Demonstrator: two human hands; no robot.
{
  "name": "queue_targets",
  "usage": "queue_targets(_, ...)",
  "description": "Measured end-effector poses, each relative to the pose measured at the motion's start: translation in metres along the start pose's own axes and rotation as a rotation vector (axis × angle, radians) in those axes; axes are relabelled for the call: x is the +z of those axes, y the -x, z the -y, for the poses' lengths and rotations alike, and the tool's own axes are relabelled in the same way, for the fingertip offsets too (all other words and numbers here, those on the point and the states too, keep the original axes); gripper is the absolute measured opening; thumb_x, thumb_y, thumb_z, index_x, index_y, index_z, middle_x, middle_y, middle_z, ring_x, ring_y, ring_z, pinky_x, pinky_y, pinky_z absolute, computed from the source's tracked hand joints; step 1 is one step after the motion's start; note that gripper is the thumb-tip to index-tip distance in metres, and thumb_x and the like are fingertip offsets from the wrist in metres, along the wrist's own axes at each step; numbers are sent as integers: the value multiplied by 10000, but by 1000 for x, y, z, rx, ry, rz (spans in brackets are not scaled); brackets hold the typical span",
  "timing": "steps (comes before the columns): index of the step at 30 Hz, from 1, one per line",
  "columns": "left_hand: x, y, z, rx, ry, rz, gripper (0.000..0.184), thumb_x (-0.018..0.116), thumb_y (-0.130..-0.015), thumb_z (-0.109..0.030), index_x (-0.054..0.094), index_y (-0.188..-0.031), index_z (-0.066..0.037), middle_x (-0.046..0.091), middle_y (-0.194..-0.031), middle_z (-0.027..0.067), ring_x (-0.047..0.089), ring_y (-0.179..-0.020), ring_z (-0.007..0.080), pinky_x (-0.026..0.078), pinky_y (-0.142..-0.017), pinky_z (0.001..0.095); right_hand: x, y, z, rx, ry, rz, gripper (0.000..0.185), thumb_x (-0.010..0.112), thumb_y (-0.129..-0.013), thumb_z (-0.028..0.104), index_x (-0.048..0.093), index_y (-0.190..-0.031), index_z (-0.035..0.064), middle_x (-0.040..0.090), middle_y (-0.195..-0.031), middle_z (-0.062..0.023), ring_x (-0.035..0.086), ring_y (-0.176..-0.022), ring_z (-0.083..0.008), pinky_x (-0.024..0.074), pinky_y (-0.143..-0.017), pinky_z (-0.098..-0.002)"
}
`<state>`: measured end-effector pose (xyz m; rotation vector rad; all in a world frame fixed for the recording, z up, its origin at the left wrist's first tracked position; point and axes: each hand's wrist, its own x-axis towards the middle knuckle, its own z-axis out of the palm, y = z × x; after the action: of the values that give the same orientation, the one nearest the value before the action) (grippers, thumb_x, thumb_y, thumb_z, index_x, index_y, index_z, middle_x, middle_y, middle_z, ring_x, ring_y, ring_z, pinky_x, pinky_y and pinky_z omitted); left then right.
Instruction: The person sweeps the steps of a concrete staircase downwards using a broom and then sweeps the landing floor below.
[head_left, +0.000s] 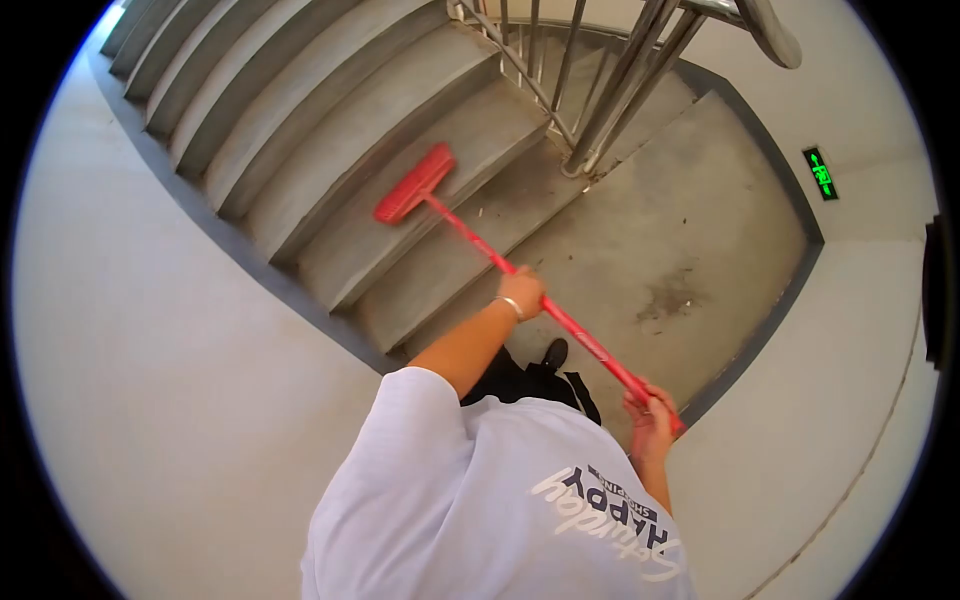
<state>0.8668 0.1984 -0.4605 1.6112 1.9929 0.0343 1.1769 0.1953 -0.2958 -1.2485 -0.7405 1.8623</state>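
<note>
We see a red broom point(590, 345) held in both hands, its shaft slanting across the view. The left hand point(522, 292) is closed around the shaft between its two ends, the fingers narrow about it; a pale bracelet point(511, 307) circles the wrist. The right hand point(652, 420) holds the same shaft close to its butt end, the thumb and fingers curled about it. The end of the shaft projects slightly beyond the right hand.

Beyond the left hand, ahead and to its left, we find the broom head point(415, 187), a red block set crosswise to the shaft. It lies over one of the curved gray steps point(400, 110), well apart from both hands; we cannot tell whether its bristles touch the step, nor can we make them out clearly.

To the right of the left hand and ahead of the right hand, we observe the landing point(700, 230), which bears a dark stain point(672, 297). Ahead of the left hand, toward the right, stands a metal railing point(600, 90). A lit green sign point(820, 173) is fixed to the wall, ahead and to the right of the right hand. Just behind the left hand, toward the right, we note a dark shoe point(556, 352), and nearer to us, a white shirt point(490, 500) with printed lettering.
</note>
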Motion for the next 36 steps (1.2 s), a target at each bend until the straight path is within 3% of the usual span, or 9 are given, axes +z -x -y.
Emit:
queue_targets(4, -7, -23, -92, 51, 33, 5, 176, 671, -711, -277, 696, -831, -149, 662, -918, 41, 545, -1034, 262, 460, -758, 470, -68, -4, 59, -141, 155, 54, 257, 542, -867, 172, 575, -1068, 14, 580, -1188, -202, 659, -871, -263, 540, -823, -385)
queue_targets(5, -4, -29, -110, 50, 78, -75, 166, 680, -701, -258, 681, -814, -136, 647, -906, 52, 545, -1015, 265, 463, -758, 464, -84, -9, 72, -130, 162, 89, 257, 542, -867, 172, 575, -1068, 14, 580, -1188, -202, 659, -871, -263, 540, -823, -385)
queue_targets(9, -12, -30, -132, -5, 112, -188, 165, 695, -687, -243, 670, -803, -128, 627, -889, 64, 541, -1006, 264, 471, -755, 455, -111, -37, 96, -186, 127, 165, 272, 536, -860, 181, 580, -1065, 8, 582, -1172, -193, 648, -884, -256, 541, -807, -381)
queue_targets(13, -13, 6, -68, -175, 62, -283, 147, 692, -689, -226, 653, -777, -114, 622, -891, 75, 556, -979, 272, 487, -765, 442, -77, -73, 62, -77, 82, 311, 295, 533, -854, 191, 585, -1067, -7, 585, -1158, -189, 639, -878, -256, 532, -806, -390)
queue_targets(20, -5, 107, 100, -510, 70, -279, 182, 692, -729, -225, 687, -860, -99, 649, -958, 135, 575, -985, 326, 495, -843, 437, 92, -103, -24, 150, 152, 664, 260, 548, -861, 124, 593, -1072, -21, 611, -1130, -173, 646, -869, -251, 532, -807, -376)
queue_targets(24, -24, 93, 148, -557, 130, -425, 188, 685, -744, -233, 690, -891, -117, 647, -988, 116, 558, -1018, 323, 495, -851, 435, 161, -125, -27, 165, 169, 718, 259, 542, -863, 85, 593, -1090, -27, 625, -1105, -166, 657, -867, -245, 541, -806, -364)
queue_targets(29, -27, 46, 132, -439, 171, -302, 208, 674, -750, -244, 689, -922, -129, 653, -994, 95, 565, -1015, 313, 497, -839, 455, 168, -100, 15, 73, 311, 486, 253, 550, -853, 92, 595, -1075, -20, 632, -1088, -177, 668, -859, -257, 551, -782, -362)
queue_targets(33, -34, 27, 48, -268, 208, -233, 133, 644, -751, -210, 703, -850, -143, 656, -953, 105, 587, -974, 307, 505, -802, 451, 107, -48, 52, -55, 358, 231, 266, 563, -845, 146, 592, -1057, -11, 622, -1106, -191, 664, -840, -250, 551, -770, -366)
queue_targets(36, -29, 10, -18, -110, 170, -150, 192, 655, -746, -255, 702, -886, -133, 668, -916, 65, 584, -981, 281, 502, -736, 460, 61, -9, 82, -163, 400, 61, 280, 556, -848, 193, 588, -1042, -7, 623, -1095, -192, 661, -791, -239, 556, -742, -351)
